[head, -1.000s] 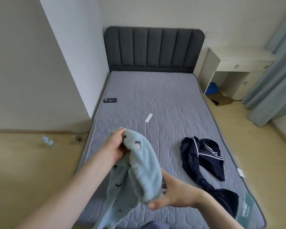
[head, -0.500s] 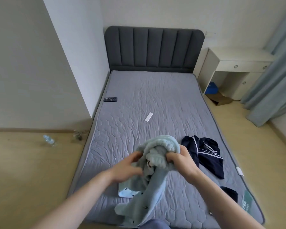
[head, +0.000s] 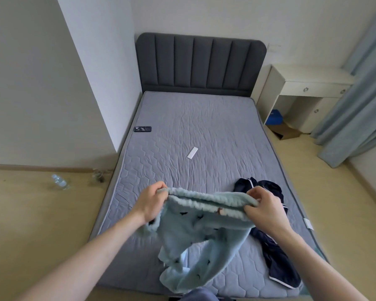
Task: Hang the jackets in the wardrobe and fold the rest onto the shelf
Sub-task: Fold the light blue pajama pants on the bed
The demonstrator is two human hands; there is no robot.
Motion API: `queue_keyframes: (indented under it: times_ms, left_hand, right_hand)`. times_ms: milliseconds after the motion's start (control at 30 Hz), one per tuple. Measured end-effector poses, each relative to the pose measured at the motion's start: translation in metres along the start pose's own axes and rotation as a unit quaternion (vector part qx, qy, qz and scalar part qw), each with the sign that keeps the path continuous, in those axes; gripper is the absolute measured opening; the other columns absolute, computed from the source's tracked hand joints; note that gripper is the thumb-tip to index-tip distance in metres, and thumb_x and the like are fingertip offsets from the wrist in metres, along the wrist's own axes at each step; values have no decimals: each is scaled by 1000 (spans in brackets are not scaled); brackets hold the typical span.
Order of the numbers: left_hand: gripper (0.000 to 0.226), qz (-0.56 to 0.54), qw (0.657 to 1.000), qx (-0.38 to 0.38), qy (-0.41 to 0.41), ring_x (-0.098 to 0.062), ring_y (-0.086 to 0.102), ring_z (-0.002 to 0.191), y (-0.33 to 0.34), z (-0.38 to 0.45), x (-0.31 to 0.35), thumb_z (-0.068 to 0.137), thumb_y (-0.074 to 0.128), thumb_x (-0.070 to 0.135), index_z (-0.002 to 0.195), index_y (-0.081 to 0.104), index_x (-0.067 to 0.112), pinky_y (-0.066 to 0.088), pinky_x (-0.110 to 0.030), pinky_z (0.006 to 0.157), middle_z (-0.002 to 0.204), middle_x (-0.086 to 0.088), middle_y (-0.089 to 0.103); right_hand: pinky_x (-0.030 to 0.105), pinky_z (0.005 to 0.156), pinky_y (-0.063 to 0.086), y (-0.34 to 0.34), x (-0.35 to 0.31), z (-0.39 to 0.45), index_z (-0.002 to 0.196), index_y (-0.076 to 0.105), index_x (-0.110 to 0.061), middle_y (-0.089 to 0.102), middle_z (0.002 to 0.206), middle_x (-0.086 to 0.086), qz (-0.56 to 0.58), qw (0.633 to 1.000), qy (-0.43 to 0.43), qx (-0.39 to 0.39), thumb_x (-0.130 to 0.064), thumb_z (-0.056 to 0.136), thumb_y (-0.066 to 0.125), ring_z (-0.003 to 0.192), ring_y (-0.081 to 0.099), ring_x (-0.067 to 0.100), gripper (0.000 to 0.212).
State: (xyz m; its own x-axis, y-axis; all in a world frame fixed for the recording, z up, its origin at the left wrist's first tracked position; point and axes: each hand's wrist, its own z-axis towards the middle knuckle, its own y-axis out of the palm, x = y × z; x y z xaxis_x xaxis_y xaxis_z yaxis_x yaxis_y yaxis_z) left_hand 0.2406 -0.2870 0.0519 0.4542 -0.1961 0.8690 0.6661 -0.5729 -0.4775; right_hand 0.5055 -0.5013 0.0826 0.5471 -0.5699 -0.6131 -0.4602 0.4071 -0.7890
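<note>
I hold a pale blue fleece garment (head: 202,231) with small dark prints, stretched by its ribbed band over the foot of the grey mattress (head: 193,127). My left hand (head: 150,200) grips the band's left end and my right hand (head: 265,209) pinches its right end. The rest of the fleece hangs down and crumples onto the mattress. A dark navy garment (head: 276,263) with white piping lies crumpled on the mattress to the right, partly behind my right hand.
A white remote (head: 192,152) lies mid-mattress and a black phone (head: 142,129) at its left edge. A water bottle (head: 60,182) lies on the floor at left. A white desk (head: 306,94), a cardboard box (head: 288,131) and grey-blue curtains (head: 356,101) stand at right.
My hands have moved apart, spreading the bunched fleece garment out flat along its band. The left hand went left, the right hand went right.
</note>
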Motion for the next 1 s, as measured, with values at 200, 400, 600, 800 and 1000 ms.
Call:
queue_keyframes:
  times_ms: [200,400,600,800,1000]
  left_hand:
    - [28,215,964,-159,3,-13,44,54,-17,7,-5,79,72,48,81,54,27,35,-33,57,60,7,54]
    - [22,293,940,-149,-96,-18,62,78,-35,3,-72,84,54,10,86,59,31,46,-34,62,88,7,65]
    - [8,359,895,-139,-224,-16,60,81,-33,-18,-139,78,60,29,81,53,27,49,-34,71,91,7,59]
    - [21,254,906,-137,-310,-16,54,37,-26,26,-107,89,52,28,85,65,11,42,-21,43,59,-1,72]
    - [27,130,965,44,-221,-26,76,63,-64,148,33,103,44,23,120,61,12,59,-34,51,95,-14,76]
  right_hand:
    - [33,56,53,13,17,0,86,67,-34,68,76,-11,-107,992,-7,-67,-17,65,52,70,64,16,31]
    - [31,62,55,33,38,-1,92,72,-34,69,89,-10,-138,979,31,-147,-14,67,51,82,66,18,38]
    - [26,56,45,57,68,0,75,64,-24,66,85,-3,-222,940,85,-244,-15,64,49,75,62,19,21]
    - [25,48,52,40,70,55,60,59,-16,65,56,0,-195,939,146,-244,-16,71,53,47,61,20,12]
    - [32,49,62,-31,-1,183,83,71,-10,73,70,10,-64,988,119,-72,-10,91,51,49,71,22,21]
